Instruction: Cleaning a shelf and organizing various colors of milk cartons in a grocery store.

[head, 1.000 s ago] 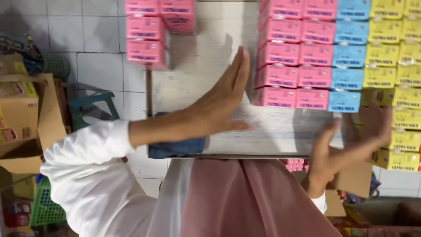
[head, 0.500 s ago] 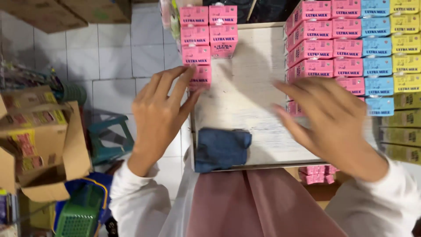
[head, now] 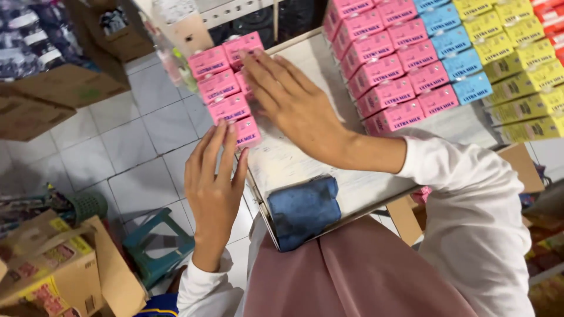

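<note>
A small stack of pink boxes (head: 228, 82) is sat right at the left edge of the tabletop (head: 294, 158), pressed by the left hand (head: 212, 176) from the side and the right hand (head: 296, 103) from above. The fingers of both hands are held flat and close together, clamped on nothing. If too hard a push is given, the boxes could be tipped off the edge onto the tiled floor (head: 135, 152).

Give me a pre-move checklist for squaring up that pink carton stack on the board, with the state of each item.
1. Left hand flat against the pink carton stack at its near edge: ok.
2. Right hand laid on the stack's other side: ok.
3. Cartons aligned: not ok, rows look staggered.
4. Stack fully on the white board: not ok, it overhangs the left edge.
5. Blue cloth apart from the stack: ok.
6. Cartons undamaged: cannot tell.
</note>
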